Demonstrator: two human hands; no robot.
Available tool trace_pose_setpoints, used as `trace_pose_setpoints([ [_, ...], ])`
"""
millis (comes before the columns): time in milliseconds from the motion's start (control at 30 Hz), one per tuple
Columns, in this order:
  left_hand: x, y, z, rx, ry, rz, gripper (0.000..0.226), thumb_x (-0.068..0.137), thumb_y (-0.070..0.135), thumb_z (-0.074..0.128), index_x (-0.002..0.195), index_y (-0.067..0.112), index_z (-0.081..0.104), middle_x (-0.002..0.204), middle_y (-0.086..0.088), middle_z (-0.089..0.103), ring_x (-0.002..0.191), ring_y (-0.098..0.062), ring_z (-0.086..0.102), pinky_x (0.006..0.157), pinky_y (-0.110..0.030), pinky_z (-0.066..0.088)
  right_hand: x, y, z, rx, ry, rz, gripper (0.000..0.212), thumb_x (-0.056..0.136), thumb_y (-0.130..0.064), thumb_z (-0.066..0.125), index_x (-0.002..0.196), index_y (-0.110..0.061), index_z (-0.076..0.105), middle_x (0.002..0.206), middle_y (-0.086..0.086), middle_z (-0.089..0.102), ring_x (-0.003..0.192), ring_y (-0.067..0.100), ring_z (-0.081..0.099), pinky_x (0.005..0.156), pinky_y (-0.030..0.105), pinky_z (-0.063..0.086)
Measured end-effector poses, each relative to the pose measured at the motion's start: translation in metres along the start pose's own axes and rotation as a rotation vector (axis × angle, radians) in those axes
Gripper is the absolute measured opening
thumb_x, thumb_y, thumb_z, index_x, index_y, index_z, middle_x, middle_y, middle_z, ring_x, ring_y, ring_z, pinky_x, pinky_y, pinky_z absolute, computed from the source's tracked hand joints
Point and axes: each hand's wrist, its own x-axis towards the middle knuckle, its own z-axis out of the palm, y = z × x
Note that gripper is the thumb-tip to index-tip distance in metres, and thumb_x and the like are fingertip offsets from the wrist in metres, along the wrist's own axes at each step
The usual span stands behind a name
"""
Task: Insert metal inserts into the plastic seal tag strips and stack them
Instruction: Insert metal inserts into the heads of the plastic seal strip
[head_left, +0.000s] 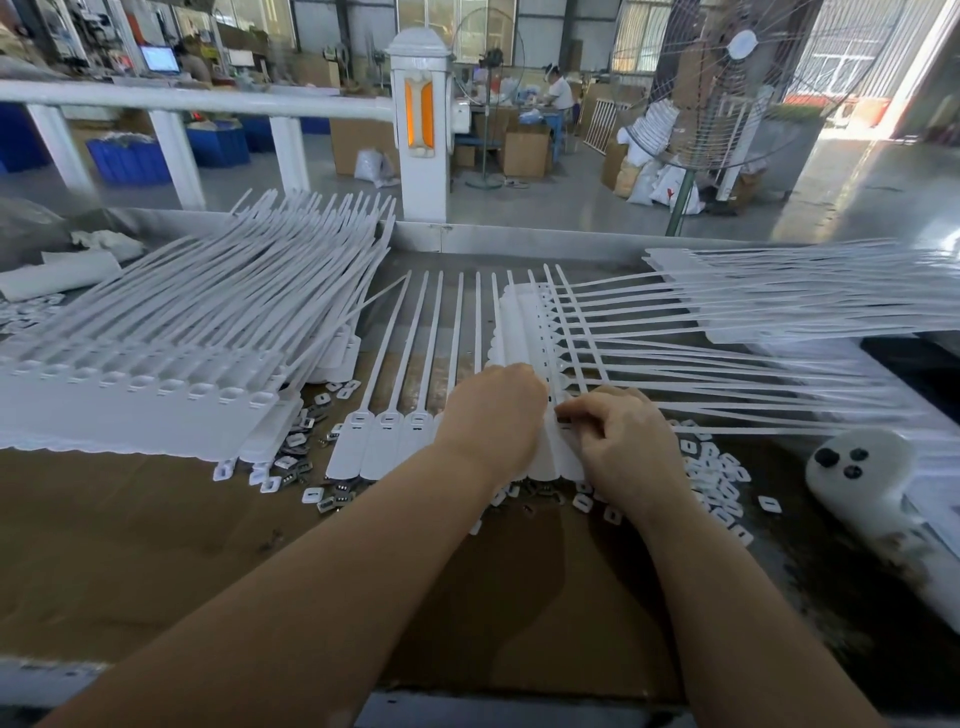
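We are mid-insertion: our left hand (491, 410) presses flat on the seal tag strip (530, 332) while our right hand (623, 441), fingers curled, pinches at a slot (insert itself hidden), and next comes the neighbouring slot.

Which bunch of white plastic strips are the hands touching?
The middle white plastic tag strip, tails pointing right, under the left hand and right hand. Both side stacks lie untouched.

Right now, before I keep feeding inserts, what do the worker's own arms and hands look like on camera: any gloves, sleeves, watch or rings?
Both are bare. The left hand and right hand wear no gloves, and both forearms are uncovered all the way down to the frame's bottom edge, so no sleeve shows. No watch, bracelet or band is visible at either wrist, and no ring on the fingers that show; some fingers are hidden.
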Motion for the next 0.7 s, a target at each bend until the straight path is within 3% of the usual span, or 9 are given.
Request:
trace_pose_setpoints([
  [133,-0.001,0.002,-0.001,0.064,0.003,0.023,0.017,0.092,0.012,0.049,0.103,0.016,0.062,0.102,-0.003,0.055,0.091,-0.023,0.056,0.064,-0.030,0.038,0.000,0.000,0.000,-0.015,0.005,-0.009,0.024,0.085,-0.002,0.054,0.094,-0.013,0.073,0.095,0.000,0.069,0.096,0.016,0.053,0.094,0.033,0.039],
  [333,-0.002,0.002,0.000,0.041,0.007,-0.005,0.017,0.091,0.012,0.050,0.100,0.019,0.063,0.100,-0.001,0.056,0.088,-0.022,0.056,0.062,-0.031,0.038,0.000,0.000,0.000,-0.010,0.005,-0.006,0.024,0.086,-0.003,0.054,0.094,-0.014,0.073,0.096,-0.001,0.068,0.096,0.015,0.052,0.096,0.037,0.039],
  [533,-0.010,-0.004,0.007,-0.066,0.002,-0.014,0.023,0.097,0.019,0.045,0.108,0.020,0.065,0.104,0.001,0.054,0.095,-0.020,0.054,0.074,-0.032,0.049,-0.001,-0.002,-0.001,-0.005,0.015,-0.026,0.024,0.085,-0.002,0.054,0.094,-0.012,0.073,0.097,0.001,0.069,0.096,0.015,0.054,0.098,0.035,0.039],
  [700,-0.021,-0.005,0.010,-0.097,-0.002,0.032,0.029,0.099,0.025,0.039,0.115,0.019,0.063,0.106,0.001,0.051,0.103,-0.018,0.044,0.081,-0.029,0.042,-0.002,-0.001,-0.001,-0.002,0.004,-0.026,0.022,0.087,-0.006,0.055,0.095,-0.015,0.073,0.098,-0.002,0.068,0.093,0.009,0.050,0.096,0.034,0.039],
])
